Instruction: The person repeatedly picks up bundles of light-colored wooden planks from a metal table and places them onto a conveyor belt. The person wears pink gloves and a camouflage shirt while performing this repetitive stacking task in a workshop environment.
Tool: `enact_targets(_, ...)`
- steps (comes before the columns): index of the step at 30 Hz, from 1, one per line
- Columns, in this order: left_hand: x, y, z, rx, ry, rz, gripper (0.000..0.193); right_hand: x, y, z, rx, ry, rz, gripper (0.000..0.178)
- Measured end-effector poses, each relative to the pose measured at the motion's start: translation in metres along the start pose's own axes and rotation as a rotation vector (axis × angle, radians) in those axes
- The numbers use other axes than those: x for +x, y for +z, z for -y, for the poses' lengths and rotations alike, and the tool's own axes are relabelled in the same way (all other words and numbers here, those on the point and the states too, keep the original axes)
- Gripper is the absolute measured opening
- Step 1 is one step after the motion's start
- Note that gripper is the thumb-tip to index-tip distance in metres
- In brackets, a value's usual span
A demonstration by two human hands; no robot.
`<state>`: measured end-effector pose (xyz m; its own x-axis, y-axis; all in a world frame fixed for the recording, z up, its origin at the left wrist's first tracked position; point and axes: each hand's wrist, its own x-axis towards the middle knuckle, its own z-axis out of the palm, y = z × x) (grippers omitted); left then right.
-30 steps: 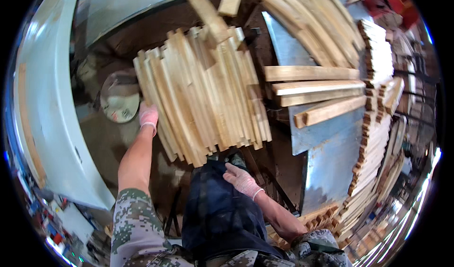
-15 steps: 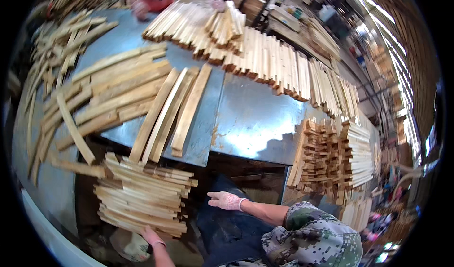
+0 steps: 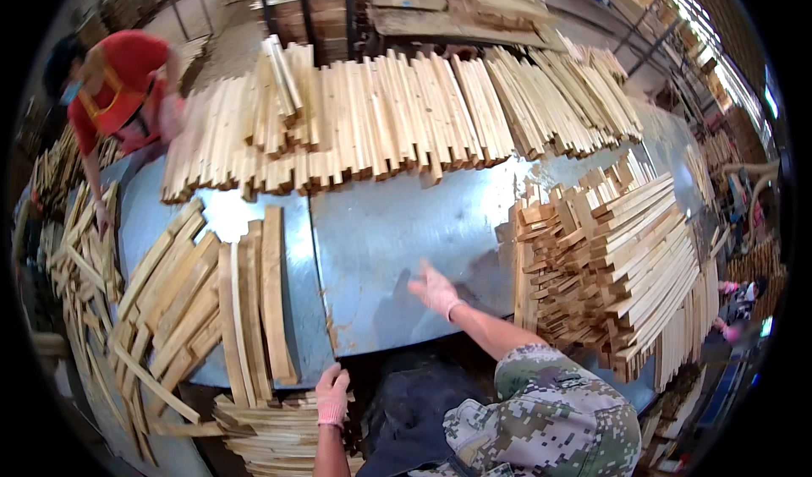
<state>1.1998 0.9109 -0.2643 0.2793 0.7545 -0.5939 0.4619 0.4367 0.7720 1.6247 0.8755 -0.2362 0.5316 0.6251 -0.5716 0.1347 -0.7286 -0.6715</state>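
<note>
My right hand (image 3: 436,289), in a pale pink glove, hovers over the bare grey metal table (image 3: 381,223) with its fingers spread and nothing in it. It is just left of a tall stack of wooden slats (image 3: 617,257). My left hand (image 3: 331,397), also gloved, rests on the end of a low bundle of slats (image 3: 271,439) below the table's near edge. Its fingers are bent over the wood, and I cannot see whether they grip it. A dark apron hangs between my arms.
Loose slats (image 3: 245,308) fan across the table's left part. A long row of slats (image 3: 381,122) lines the far side. A person in red (image 3: 114,88) works at the far left, and another person (image 3: 740,304) stands at the right. More wood stacks surround the table.
My view has swung up onto the table. My right hand has risen from beside the apron to over the metal sheet. My left hand stays at the low bundle.
</note>
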Motion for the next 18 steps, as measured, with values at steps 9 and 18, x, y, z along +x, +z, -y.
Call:
enact_targets(9, 0.279, 0.166, -0.217, 0.302, 0.217, -0.017, 0.088, 0.244, -0.18, 0.003, -0.133, -0.153, -0.649, 0.105)
enact_targets(18, 0.402, 0.203, -0.31, 0.162, 0.148, -0.503, 0.056, 0.297, -0.215, 0.028, -0.053, -0.096, -0.557, 0.042)
